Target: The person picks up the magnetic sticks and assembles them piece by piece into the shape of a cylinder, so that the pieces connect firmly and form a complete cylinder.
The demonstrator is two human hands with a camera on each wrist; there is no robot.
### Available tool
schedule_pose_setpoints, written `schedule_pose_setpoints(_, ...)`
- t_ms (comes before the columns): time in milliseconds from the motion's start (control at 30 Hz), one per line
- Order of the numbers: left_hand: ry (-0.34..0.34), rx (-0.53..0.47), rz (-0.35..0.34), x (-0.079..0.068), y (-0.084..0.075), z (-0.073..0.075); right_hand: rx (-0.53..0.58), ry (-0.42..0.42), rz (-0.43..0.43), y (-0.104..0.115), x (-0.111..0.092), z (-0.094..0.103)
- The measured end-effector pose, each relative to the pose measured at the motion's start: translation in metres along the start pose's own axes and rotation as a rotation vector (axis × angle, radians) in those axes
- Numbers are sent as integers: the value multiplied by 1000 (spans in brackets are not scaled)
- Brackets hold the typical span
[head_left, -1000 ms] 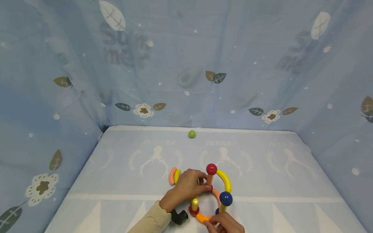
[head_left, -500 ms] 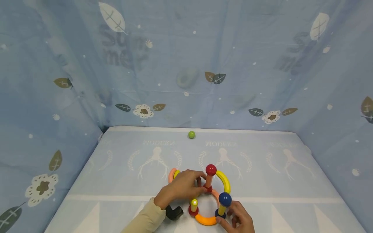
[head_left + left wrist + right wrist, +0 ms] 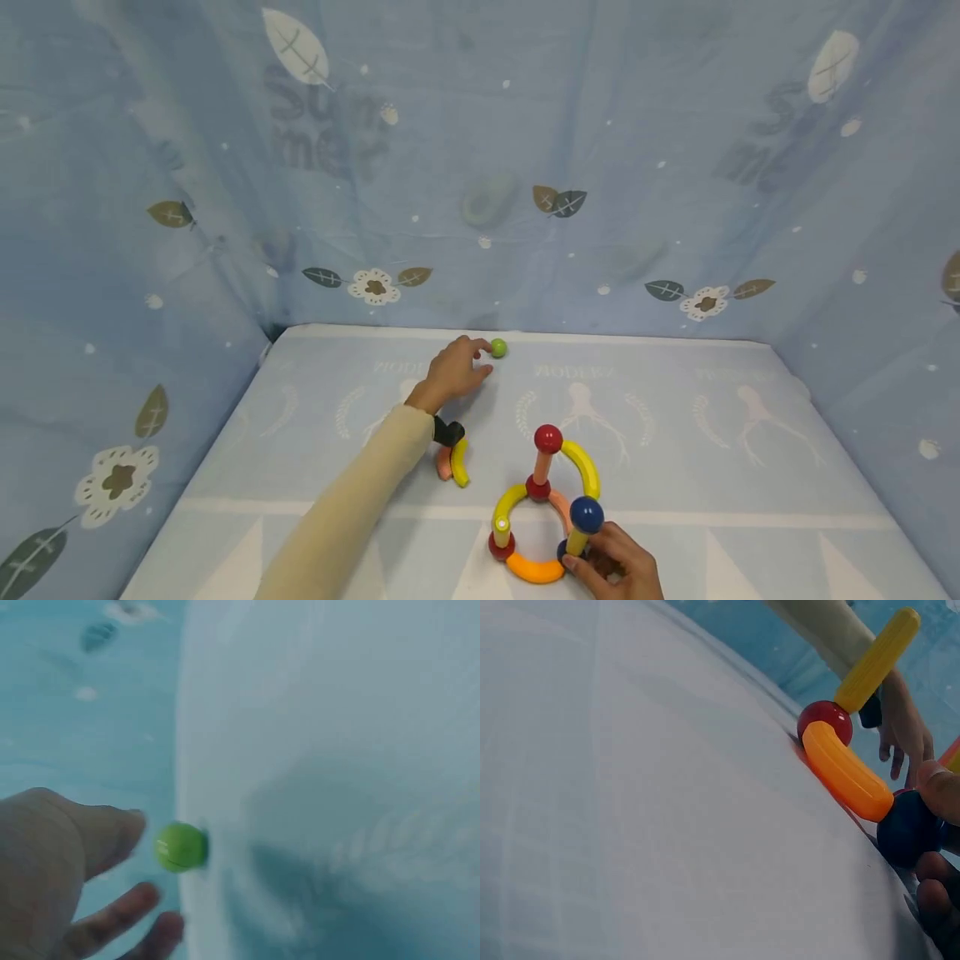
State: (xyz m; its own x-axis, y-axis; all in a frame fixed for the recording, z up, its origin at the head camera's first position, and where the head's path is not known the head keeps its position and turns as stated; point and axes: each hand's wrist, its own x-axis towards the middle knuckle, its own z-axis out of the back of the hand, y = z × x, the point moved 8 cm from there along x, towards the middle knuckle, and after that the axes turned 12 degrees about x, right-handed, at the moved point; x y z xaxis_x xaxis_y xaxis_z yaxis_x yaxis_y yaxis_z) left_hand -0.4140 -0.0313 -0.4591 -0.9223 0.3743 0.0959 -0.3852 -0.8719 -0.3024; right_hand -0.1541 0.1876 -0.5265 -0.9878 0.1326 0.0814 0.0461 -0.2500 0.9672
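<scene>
At the table's back edge lies a green ball. My left hand reaches it from the left, thumb and fingers spread; in the left wrist view the ball sits just beyond the fingertips. A toy frame of balls and rods stands at the front. My right hand grips its lower blue ball, from which a yellow rod rises to an upper blue ball. An orange curved rod links to a red ball with an upright yellow rod. A red ball tops a pink rod.
A loose yellow curved rod and a pink curved rod lie side by side left of the frame, near my left forearm. Patterned blue cloth hangs behind the table and along both sides.
My left hand has left the frame's pink rod and stretched far back to the green ball. My right hand has shifted right, from the orange curved rod to the lower blue ball.
</scene>
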Motion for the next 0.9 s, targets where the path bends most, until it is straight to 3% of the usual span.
schedule_pose_setpoints(100, 29, 86, 24, 21, 1, -9, 7, 12, -13, -2, 0, 0)
schedule_pose_setpoints(200, 74, 164, 3, 34, -2, -19, 6, 13, -5, -3, 0, 1)
schedule_pose_setpoints(400, 30, 228, -75, 39, -11, -28, 6, -5, 61, -1, 1, 4)
schedule_pose_setpoints(467, 13, 175, -80, 33, -10, -26, 5, 0, 69, 0, 1, 2)
schedule_pose_setpoints(600, -9, -34, -88, 11, -13, -12, -3, 3, 82, 2, 0, 2)
schedule_pose_setpoints(767, -65, -278, -179, -34, -29, 27, 5, 6, 88, 4, -1, 2)
schedule_pose_setpoints(900, -74, -371, -247, -72, -44, 51, 4, 3, 104, 6, -2, 5)
